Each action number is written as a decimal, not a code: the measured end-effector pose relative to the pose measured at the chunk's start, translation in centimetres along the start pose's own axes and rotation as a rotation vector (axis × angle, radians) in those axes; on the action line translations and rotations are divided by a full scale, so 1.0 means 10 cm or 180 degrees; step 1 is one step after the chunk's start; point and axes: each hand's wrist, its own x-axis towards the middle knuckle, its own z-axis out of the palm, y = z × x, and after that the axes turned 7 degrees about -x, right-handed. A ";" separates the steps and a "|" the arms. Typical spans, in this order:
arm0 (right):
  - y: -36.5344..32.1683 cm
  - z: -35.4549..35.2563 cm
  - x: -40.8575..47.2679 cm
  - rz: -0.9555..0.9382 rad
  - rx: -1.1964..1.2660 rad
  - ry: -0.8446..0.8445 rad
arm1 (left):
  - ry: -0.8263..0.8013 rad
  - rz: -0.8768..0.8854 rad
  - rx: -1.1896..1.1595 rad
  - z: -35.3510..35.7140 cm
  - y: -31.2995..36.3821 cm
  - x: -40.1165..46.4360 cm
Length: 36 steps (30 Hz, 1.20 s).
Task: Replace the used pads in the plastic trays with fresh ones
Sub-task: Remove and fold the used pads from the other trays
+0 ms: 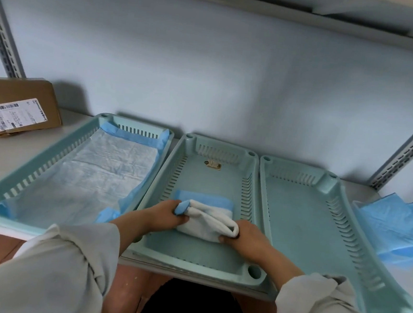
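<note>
I see three pale green plastic trays side by side on a shelf; both hands work in the middle tray (256, 205). The left hand (170, 213) pinches the blue corner of a folded pad (210, 219), fingers closed on it; the right hand (245, 237) grips the pad's white folded edge at its near end; the pad lies on the tray floor, partly unfolded, white face up with blue backing at the far side. The left tray (37, 169) already holds a spread pad (94, 171), its blue edges riding up the walls; the right tray (302, 214) is bare. A stack of blue pads (394, 222) lies just right of it; a cardboard box (17, 107) sits at far left; a small label (213, 165) is stuck on the middle tray's floor.
</note>
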 end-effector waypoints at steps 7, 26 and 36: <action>0.06 -0.04 0.26 0.0267 0.0612 -0.0081 | 0.0446 -0.0309 0.0167 0.04 0.07 0.18; -0.10 0.19 0.60 -0.0553 -0.0792 -0.0553 | -0.0585 -0.0346 0.2040 0.30 -0.01 0.57; -0.09 0.21 0.68 -0.0298 -0.0394 -0.0284 | -0.0276 -0.0310 0.2239 0.13 0.18 0.74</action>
